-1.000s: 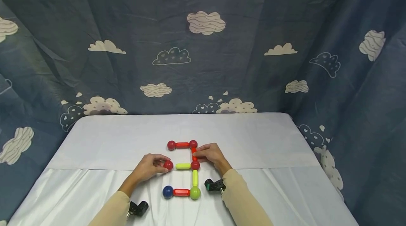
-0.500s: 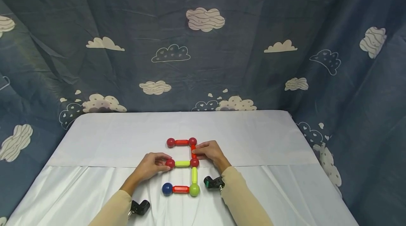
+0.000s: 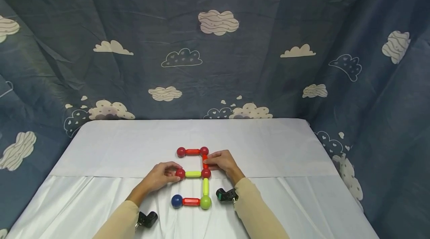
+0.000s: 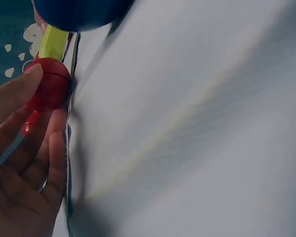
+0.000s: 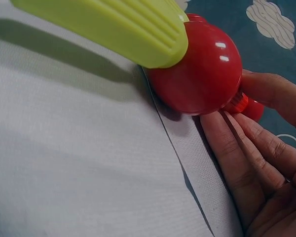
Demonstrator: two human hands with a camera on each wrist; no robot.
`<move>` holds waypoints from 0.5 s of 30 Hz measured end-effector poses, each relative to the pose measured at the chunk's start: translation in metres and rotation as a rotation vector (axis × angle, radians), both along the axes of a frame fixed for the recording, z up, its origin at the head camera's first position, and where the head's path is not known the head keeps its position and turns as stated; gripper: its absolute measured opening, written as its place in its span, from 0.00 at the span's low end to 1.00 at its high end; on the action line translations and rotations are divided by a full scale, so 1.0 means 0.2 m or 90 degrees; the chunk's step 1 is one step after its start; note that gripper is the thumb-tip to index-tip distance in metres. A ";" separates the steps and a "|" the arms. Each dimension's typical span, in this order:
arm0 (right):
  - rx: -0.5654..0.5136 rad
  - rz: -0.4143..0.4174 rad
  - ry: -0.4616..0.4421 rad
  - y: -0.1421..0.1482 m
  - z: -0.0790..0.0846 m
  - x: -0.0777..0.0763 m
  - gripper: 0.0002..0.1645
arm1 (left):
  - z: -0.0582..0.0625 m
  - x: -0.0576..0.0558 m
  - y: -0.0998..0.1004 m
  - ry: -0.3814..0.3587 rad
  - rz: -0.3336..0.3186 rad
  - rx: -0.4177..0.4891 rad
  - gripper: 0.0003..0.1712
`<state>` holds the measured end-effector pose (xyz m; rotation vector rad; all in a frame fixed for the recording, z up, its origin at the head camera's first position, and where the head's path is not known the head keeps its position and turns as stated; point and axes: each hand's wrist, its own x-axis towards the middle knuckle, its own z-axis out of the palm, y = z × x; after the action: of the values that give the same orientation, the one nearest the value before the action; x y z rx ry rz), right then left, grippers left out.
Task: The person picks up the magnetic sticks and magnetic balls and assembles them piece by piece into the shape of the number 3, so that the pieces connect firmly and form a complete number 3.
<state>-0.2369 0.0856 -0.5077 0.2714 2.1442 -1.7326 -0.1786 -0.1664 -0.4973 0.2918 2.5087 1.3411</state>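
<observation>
On the white cloth lies a flat figure of balls and rods. My left hand [image 3: 160, 176] pinches a red ball [image 4: 52, 85] between thumb and fingers; this ball touches the left end of a yellow-green rod [image 3: 193, 174]. That rod's other end meets a second red ball [image 5: 202, 69]. With thumb and fingers my right hand [image 3: 224, 162] grips the upright red rod [image 3: 205, 161] just above the second ball. Below, another yellow-green rod [image 3: 206, 186] runs down to a green ball [image 3: 205, 202]. A red rod [image 3: 191, 202] joins it to a blue ball [image 3: 177, 201].
Across the top of the figure, a red rod [image 3: 193, 152] links two red balls. The white-covered table [image 3: 111, 145] has a fold across it. A dark blue cloud-print curtain [image 3: 235, 63] stands behind and at both sides. Black cameras sit at both wrists.
My left hand has moved slightly right, bringing its red ball from a gap to contact with the yellow-green rod's left end. My right hand keeps its grip on the upright red rod.
</observation>
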 end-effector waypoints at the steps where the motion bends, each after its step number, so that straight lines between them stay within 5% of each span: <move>1: 0.001 0.000 -0.001 0.00 0.00 0.00 0.15 | 0.00 -0.01 0.00 -0.003 -0.009 0.001 0.22; 8: 0.011 -0.003 0.004 -0.02 0.01 -0.03 0.15 | 0.02 -0.07 -0.04 -0.023 -0.080 -0.002 0.24; 15: 0.017 -0.002 0.003 -0.04 0.01 -0.06 0.15 | -0.02 -0.09 -0.05 -0.034 -0.077 -0.001 0.27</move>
<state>-0.2496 0.0786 -0.5063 0.2785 2.1715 -1.7093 -0.1962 -0.1758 -0.5010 0.3968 2.4066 1.2836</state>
